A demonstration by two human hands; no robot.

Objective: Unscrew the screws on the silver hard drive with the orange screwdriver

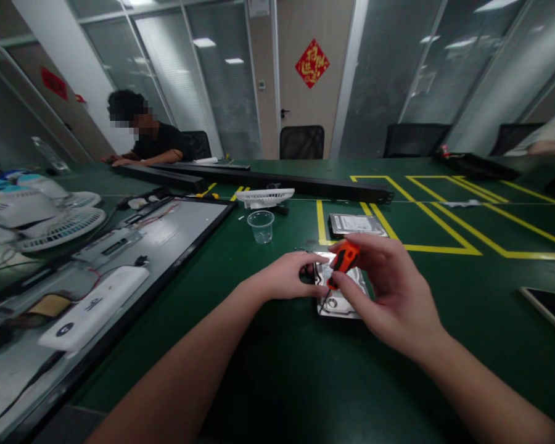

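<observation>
A silver hard drive (340, 305) lies flat on the green table in front of me. My right hand (393, 293) grips an orange and black screwdriver (346, 256), tilted with its thin shaft pointing down at the drive's near left part. Whether the tip sits in a screw is too small to tell. My left hand (291, 274) is closed on the drive's left side, thumb and fingers curved against it. Just behind lies a second hard drive (357, 224), label side up. My fingers partly cover the nearer drive.
A clear plastic cup (261, 227) and a white vented part (266, 197) stand left of the drives. An opened display panel (185, 231) with a white box (95, 308) fills the left. Long black bars (305, 185) lie beyond. A phone-like device (548, 311) is at right. A person (152, 139) sits across.
</observation>
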